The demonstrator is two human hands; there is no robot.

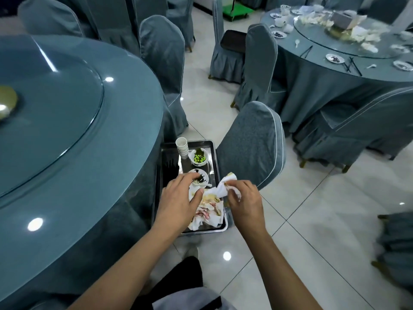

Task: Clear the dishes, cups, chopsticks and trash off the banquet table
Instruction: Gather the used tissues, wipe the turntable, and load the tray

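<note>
A metal tray [213,153] sits low beside the edge of the near round table [67,135], with a covered chair [252,144] just to its right. Both hands are over the near half of the tray. The left hand [178,198] reaches in from the near left corner, fingers curled down onto a small white plate [193,193] that lies partly under it; whether it grips the plate or only presses on it cannot be told. The right hand [243,200] hangs over the tray's right edge, its fingers pinched shut on a crumpled white napkin [223,186], which sticks up between the two hands. Below them, at the near edge of the tray, lies a heap of stained napkins [210,213], touching the plate.

Farther along the tray, past the left hand, a dirty saucer [202,175] sits mid-tray, and beyond it a small bowl [198,157] with green bits inside. A stack of paper cups [182,147] stands at the far left corner. Dark chopsticks [169,168] lie along the left edge.

A second table [335,70], well apart at the upper right, holds plates, chopsticks and crumpled paper.
</note>
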